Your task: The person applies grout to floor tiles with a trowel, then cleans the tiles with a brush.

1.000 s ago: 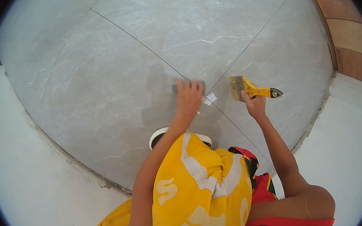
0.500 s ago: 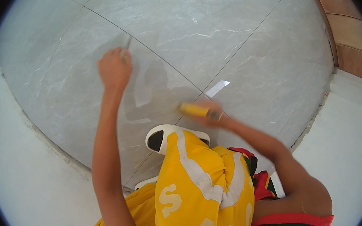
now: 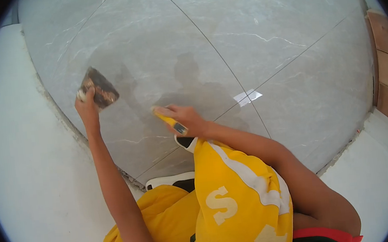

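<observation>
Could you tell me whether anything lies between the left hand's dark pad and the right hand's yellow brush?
Nothing visible: bare grey marbled tile separates the dark flat pad in the left hand from the yellow-handled brush in the right hand.

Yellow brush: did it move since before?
Yes. The yellow brush, in the right hand, went from right of the white marker on the floor to its left.

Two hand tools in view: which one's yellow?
The brush in the right hand; the scraper in the left hand has a dark, grimy blade.
</observation>
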Motion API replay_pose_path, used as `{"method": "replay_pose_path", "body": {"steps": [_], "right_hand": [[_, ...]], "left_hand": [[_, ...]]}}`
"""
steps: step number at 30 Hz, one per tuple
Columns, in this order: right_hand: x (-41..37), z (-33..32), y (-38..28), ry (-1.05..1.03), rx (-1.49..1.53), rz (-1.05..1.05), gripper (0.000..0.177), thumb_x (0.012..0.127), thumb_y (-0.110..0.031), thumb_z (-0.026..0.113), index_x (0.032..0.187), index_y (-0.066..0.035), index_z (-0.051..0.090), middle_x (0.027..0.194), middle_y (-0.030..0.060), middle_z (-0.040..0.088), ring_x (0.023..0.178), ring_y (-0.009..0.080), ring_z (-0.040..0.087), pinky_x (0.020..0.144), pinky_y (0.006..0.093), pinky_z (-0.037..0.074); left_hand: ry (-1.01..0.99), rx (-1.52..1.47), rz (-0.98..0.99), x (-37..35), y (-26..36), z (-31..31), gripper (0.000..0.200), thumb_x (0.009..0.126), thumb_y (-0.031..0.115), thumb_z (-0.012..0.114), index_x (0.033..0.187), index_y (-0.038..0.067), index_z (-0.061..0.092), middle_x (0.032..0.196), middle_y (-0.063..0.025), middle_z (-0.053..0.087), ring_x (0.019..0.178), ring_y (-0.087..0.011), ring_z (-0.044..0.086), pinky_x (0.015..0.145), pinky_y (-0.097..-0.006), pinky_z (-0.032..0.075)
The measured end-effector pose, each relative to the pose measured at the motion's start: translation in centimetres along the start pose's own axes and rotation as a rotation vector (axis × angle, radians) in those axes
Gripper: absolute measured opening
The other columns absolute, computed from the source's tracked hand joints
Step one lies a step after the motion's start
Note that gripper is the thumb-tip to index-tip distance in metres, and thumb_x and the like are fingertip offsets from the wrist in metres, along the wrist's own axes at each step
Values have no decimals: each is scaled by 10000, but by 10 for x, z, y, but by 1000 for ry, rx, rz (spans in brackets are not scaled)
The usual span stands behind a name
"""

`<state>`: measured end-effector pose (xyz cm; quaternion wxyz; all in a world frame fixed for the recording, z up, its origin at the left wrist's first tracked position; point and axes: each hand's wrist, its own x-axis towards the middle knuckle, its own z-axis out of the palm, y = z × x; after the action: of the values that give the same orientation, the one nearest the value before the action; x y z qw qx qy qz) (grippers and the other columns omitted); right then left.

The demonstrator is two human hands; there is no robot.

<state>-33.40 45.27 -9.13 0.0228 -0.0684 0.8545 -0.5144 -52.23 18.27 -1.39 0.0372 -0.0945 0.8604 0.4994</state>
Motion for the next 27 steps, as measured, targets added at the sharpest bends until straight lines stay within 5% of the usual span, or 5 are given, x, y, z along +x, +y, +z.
{"method": "replay_pose_path", "body": {"steps": [8, 9, 12, 19, 27], "right_hand": [[-54, -416, 228, 300, -939, 772, 414, 914, -378, 592, 1096, -6, 605, 897, 131, 659, 693, 238, 605, 589, 370, 481], [-48, -426, 203, 510, -888, 19, 453, 916, -325, 598, 1232, -2, 566, 950, 131, 671, 629, 209, 597, 552, 355, 484], [-43, -404, 108, 487, -345, 609, 490, 902, -188, 614, 1338, 2, 494, 1065, 111, 640, 826, 149, 612, 666, 290, 508], [32, -255, 44, 360, 107, 483, 519, 862, -86, 632, 1345, 18, 472, 1194, 131, 587, 980, 147, 589, 746, 248, 505], [38, -259, 32, 310, 90, 299, 502, 858, -34, 603, 1336, 44, 475, 1215, 152, 583, 1070, 171, 562, 961, 293, 424]], "left_hand": [[266, 323, -185, -96, -138, -112, 266, 820, 237, 656, 870, -20, 608, 782, -88, 630, 703, -165, 557, 656, -333, 460], [308, 342, -185, -108, -157, -121, 287, 819, 253, 659, 880, -23, 612, 778, -97, 633, 697, -174, 565, 655, -342, 463], [343, 450, -248, -122, -139, -98, 342, 823, 309, 658, 876, -25, 610, 750, -137, 624, 684, -228, 585, 657, -382, 467], [-225, 170, -38, -109, 9, 190, 289, 817, 294, 607, 1014, 85, 579, 813, -188, 645, 806, -403, 619, 697, -479, 486], [88, 374, -64, -115, -105, -27, 306, 808, 310, 683, 815, 20, 586, 738, -168, 640, 643, -285, 632, 576, -394, 485]]}}
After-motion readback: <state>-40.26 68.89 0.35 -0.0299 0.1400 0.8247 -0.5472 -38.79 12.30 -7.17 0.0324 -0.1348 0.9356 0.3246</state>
